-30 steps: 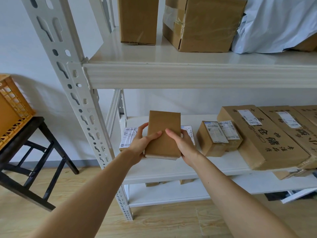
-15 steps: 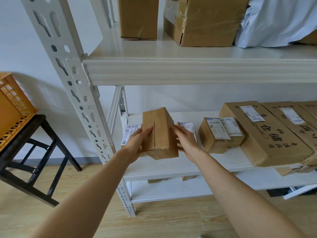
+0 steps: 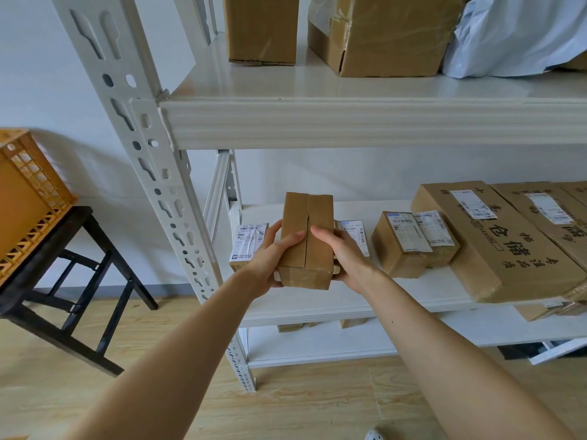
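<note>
While both hands are on it, the small box (image 3: 306, 239) sits between them at the front of the middle shelf (image 3: 349, 300), seam face up, long side pointing away from the person.

Left hand (image 3: 266, 258): thumb laid across the top near the seam, fingers curled round the left side. Right hand (image 3: 344, 258): thumb on top, fingers wrapped round the right side and mostly hidden. Cannot tell whether the box bottom touches the middle shelf or hangs just above it.

Risks, as judged:
- The centre seam shows no tape from here. A hard squeeze from both sides could bow the flaps or spring them open.
- The left parcel (image 3: 247, 246) and the right parcel (image 3: 352, 231), both labelled, lie close behind the hands. Pushing the box straight in could shove them back or ride up on them.
- Set too near the front lip, the box could tip onto the wood floor (image 3: 286, 408).

Surface: white metal, smooth, faintly glossy. Further right stand two labelled boxes (image 3: 403, 246), touching each other, then a big printed carton (image 3: 495, 246) reaching the front edge.

Above, the upper shelf (image 3: 349, 122) carries two brown cartons (image 3: 381, 33) and a white bag (image 3: 514, 36).

Room: slotted post (image 3: 149, 160) at the rack's left corner. An orange crate (image 3: 28, 198) sits on a black stool (image 3: 63, 268), well apart to the left. Pale wall (image 3: 47, 74) behind.
</note>
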